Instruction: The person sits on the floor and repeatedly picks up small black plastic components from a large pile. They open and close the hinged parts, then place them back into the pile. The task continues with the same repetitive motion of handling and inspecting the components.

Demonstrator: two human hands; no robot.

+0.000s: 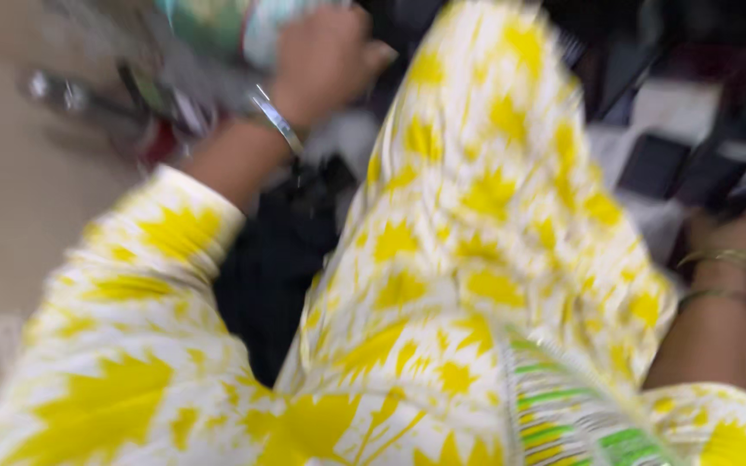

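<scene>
The view is heavily blurred. My left hand [325, 56], with a silver bangle at the wrist, reaches up to a green and white rounded object [235, 26] at the top edge and seems closed against it. My right hand [744, 237], wearing thin bangles, rests at the right edge against dark objects [701, 173]; its grip is hidden. My white and yellow patterned garment [468, 242] fills the middle and bottom of the view.
A beige floor [10, 198] lies at the left. A metal bar-like item [71, 95] and red bits sit at the upper left. A black cloth [274, 259] lies between my arm and knee. Dark flat items lie on a white surface [675, 112] at the upper right.
</scene>
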